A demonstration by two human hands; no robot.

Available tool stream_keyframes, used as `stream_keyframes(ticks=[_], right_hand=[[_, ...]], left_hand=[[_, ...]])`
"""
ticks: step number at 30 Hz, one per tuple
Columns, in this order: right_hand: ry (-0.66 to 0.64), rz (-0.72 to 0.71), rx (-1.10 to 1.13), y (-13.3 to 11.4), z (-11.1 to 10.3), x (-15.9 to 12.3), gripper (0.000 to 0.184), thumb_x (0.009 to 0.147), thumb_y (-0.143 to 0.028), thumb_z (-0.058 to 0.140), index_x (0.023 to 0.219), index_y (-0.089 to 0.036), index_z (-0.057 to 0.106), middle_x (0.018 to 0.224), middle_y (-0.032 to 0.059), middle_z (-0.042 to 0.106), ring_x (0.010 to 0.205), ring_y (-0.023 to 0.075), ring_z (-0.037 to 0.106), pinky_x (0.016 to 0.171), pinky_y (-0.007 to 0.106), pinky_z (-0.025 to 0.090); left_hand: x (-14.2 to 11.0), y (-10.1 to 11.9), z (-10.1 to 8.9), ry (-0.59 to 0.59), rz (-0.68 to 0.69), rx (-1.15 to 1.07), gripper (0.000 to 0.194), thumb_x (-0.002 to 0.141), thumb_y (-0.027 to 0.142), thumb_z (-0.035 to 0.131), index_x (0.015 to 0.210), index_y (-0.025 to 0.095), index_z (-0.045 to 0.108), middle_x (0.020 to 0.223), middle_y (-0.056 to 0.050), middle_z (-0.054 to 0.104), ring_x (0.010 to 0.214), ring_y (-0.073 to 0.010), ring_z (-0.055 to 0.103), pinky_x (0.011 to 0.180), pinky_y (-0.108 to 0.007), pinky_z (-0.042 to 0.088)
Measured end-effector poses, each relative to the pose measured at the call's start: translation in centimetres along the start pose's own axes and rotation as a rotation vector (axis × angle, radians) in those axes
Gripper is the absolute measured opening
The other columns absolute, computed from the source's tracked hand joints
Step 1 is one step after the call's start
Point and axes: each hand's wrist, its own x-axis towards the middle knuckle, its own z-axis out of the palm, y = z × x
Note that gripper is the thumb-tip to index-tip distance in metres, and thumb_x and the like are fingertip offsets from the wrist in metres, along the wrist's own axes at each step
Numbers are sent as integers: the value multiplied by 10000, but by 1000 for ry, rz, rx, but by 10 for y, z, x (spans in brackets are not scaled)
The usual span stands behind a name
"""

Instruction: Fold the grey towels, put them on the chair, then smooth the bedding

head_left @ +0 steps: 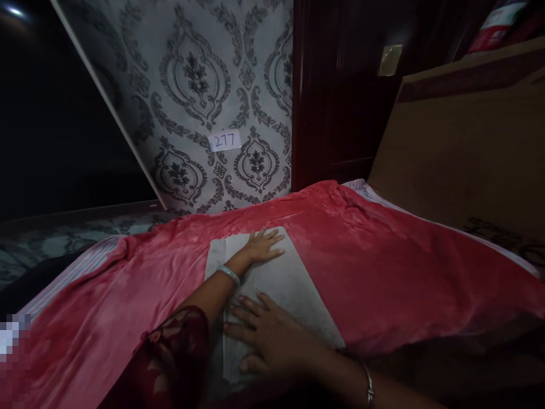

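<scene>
A folded pale grey towel (pixel 293 287) lies lengthwise on a red plush blanket (pixel 383 255). My left hand (pixel 261 247) rests flat on the towel's far end, fingers stretched out, a light bangle on the wrist. My right hand (pixel 272 335) lies flat on the towel's near end with the fingers spread toward the left. Neither hand holds anything. A dark red lace sleeve covers my left upper arm.
Grey damask wallpaper (pixel 191 85) with a white label reading 277 (pixel 225 140) stands behind the bed. A dark wooden panel (pixel 336 96) and a large cardboard box (pixel 464 142) are at the right. A striped sheet (pixel 76 267) shows under the blanket's left edge.
</scene>
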Motion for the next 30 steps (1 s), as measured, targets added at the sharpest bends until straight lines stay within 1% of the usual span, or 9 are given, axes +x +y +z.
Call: stream_keyframes(ticks=[5, 10, 12, 16, 19, 21, 24, 27, 30], right_hand=[[6, -3, 75, -1, -3, -3, 662, 1005, -561, 427, 1588, -317, 228, 1657, 49, 156, 1530, 243, 56, 1232, 521, -5], [17, 2, 92, -1, -5, -2, 662, 998, -560, 447, 1580, -304, 262, 1654, 50, 175, 1530, 234, 61, 1235, 500, -15], [16, 4, 79, -2, -5, -2, 668, 994, -550, 465, 1583, -320, 248, 1653, 48, 179, 1529, 239, 70, 1233, 505, -5], [-2, 4, 20, -1, -2, 0, 680, 987, -558, 473, 1585, -357, 218, 1653, 43, 186, 1527, 257, 88, 1224, 537, 30], [-11, 7, -39, 2, 2, 1, 665, 984, -562, 473, 1576, -338, 267, 1648, 45, 203, 1525, 262, 99, 1222, 539, 36], [-8, 4, -67, 3, 6, 1, 657, 985, -554, 475, 1570, -316, 293, 1646, 50, 209, 1523, 261, 110, 1222, 534, 33], [5, -4, -84, 5, 10, 1, 656, 989, -544, 475, 1570, -296, 298, 1648, 63, 197, 1522, 256, 117, 1222, 529, 27], [-1, -2, -99, 6, 14, 3, 659, 985, -565, 463, 1565, -290, 312, 1645, 74, 204, 1524, 255, 107, 1219, 539, 36], [-10, 7, -116, 7, 16, 4, 666, 977, -581, 465, 1560, -290, 326, 1641, 74, 217, 1525, 257, 102, 1214, 550, 58]], left_hand=[[20, -14, 1, 23, -69, -42, 694, 919, 713, 321, 1543, 410, 292, 1657, -27, 228, 1501, -376, 209, 1176, -658, 150], [18, -16, 6, 56, -60, -34, 693, 930, 698, 296, 1555, 402, 260, 1657, -35, 230, 1490, -379, 244, 1156, -632, 241], [17, -14, 6, 85, -69, -9, 687, 946, 673, 283, 1563, 374, 252, 1656, -52, 227, 1491, -374, 245, 1166, -631, 218], [11, -5, 1, 161, -109, 75, 660, 974, 613, 280, 1554, 300, 312, 1652, -92, 220, 1515, -357, 178, 1188, -657, 89], [-13, 3, -6, 158, -93, 101, 637, 981, 582, 307, 1538, 275, 350, 1650, -101, 216, 1525, -329, 156, 1195, -649, 80], [-41, 6, -6, 128, -8, 97, 636, 982, 575, 321, 1542, 274, 338, 1652, -98, 212, 1528, -311, 152, 1200, -637, 88], [-87, 5, 2, 96, 110, 85, 631, 984, 566, 339, 1551, 292, 309, 1651, -85, 220, 1529, -296, 152, 1199, -638, 88], [-118, -2, 16, 103, 67, 69, 600, 995, 516, 352, 1556, 313, 289, 1655, -70, 215, 1532, -292, 137, 1199, -637, 98], [-127, -6, 27, 154, -29, 60, 583, 1000, 464, 362, 1558, 311, 286, 1660, -65, 199, 1535, -286, 124, 1209, -607, 111]])
